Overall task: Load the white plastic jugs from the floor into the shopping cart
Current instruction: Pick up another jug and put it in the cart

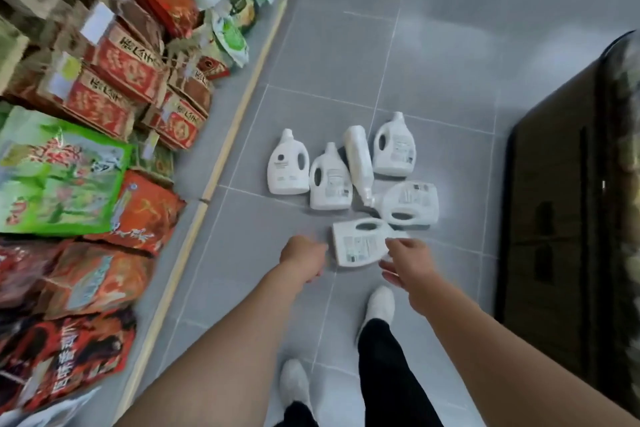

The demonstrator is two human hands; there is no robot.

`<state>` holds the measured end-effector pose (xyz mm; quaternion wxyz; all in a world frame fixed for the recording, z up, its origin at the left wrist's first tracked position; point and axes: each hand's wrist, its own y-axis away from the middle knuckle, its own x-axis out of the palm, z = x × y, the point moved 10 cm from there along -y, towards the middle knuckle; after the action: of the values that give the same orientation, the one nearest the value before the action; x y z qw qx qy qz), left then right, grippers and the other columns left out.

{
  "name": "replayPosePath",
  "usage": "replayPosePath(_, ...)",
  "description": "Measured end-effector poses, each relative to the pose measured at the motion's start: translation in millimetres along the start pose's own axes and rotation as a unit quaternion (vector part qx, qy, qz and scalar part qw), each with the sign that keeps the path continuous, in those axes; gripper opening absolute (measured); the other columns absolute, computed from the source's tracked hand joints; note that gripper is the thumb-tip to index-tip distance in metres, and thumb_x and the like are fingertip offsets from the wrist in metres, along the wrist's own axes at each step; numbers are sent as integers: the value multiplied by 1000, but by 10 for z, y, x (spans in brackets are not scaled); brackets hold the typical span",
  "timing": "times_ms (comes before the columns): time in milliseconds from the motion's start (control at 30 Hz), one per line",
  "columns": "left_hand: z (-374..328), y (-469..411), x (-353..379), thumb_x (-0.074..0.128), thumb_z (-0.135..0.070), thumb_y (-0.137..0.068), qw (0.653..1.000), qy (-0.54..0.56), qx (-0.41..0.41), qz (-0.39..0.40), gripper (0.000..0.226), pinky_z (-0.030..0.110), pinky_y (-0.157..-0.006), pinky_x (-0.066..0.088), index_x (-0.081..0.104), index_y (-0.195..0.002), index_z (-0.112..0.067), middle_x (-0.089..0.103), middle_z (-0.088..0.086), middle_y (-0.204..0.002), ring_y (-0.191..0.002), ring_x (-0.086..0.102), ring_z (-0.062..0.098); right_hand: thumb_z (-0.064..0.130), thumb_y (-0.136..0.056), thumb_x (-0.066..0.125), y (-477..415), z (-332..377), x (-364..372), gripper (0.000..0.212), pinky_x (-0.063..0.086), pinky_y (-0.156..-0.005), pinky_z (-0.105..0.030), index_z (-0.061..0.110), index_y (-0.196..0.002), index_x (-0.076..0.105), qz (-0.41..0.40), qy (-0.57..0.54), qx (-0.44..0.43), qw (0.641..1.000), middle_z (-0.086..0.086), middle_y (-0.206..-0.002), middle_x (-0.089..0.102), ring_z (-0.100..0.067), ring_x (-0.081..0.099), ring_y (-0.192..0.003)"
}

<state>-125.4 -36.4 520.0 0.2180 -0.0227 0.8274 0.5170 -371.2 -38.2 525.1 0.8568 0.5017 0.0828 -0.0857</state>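
Note:
Several white plastic jugs lie in a cluster on the grey tiled floor (433,55). The nearest jug (360,243) lies on its side, label up, just beyond my hands. Others lie behind it: one at the left (288,165), one beside it (330,180), a slim one (358,158), one at the back right (395,146) and one on its side (410,203). My left hand (304,255) hangs to the left of the nearest jug, fingers curled, holding nothing. My right hand (408,265) hovers at that jug's right edge, fingers loosely spread. No shopping cart is in view.
Shelves of red and green food packages (104,121) line the left side, edged by a wooden floor strip (221,156). A dark cabinet (561,218) stands on the right. My feet in white shoes (381,305) stand on the tiles below the jugs.

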Motion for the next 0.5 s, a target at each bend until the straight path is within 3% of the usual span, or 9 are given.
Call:
replayPosePath(67, -225, -351, 278, 58, -21, -101, 996, -89, 15, 18, 24, 36, -77, 56, 69, -83, -10, 80, 19, -107, -88, 72, 35, 28, -107, 64, -509, 8, -81, 47, 56, -107, -61, -6, -139, 58, -17, 6, 13, 1000, -30, -114, 67, -44, 70, -110)
replayPosePath(167, -535, -930, 640, 56, -23, -104, 977, -208, 51, 24, 19, 27, -81, 43, 66, -90, -15, 74, 15, -117, -109, 68, 35, 43, -103, 67, -1232, -102, -144, 65, 48, -117, -57, 10, -155, 46, -29, 5, 51, 998, -17, -141, 59, -36, 59, -131)
replayPosePath(267, -653, -1597, 1019, 56, -29, -106, 958, -276, 72, 38, 25, 29, -86, 43, 65, -124, -13, 71, 11, -133, -125, 65, 34, 46, -102, 69, -1929, -342, -137, 77, 42, -122, -54, 14, -164, 35, -36, -2, 81, 996, -15, -160, 47, -38, 51, -143)
replayPosePath(367, -610, -2433, 1402, 54, -31, -105, 931, -349, 96, 47, 38, 37, -98, 50, 60, -140, -15, 68, 9, -141, -130, 63, 33, 42, -103, 70, -2674, -683, -78, 81, 39, -124, -51, 11, -166, 29, -56, -15, 101, 993, -19, -163, 45, -39, 49, -146)
replayPosePath(500, -366, -3604, 1967, 53, -41, -106, 896, -420, 125, 75, 44, 46, -103, 55, 56, -144, -19, 65, 9, -142, -130, 61, 34, 39, -105, 68, -3707, -1253, 66, 83, 37, -119, -45, 8, -167, 24, -88, -32, 130, 987, -21, -163, 45, -39, 47, -148)
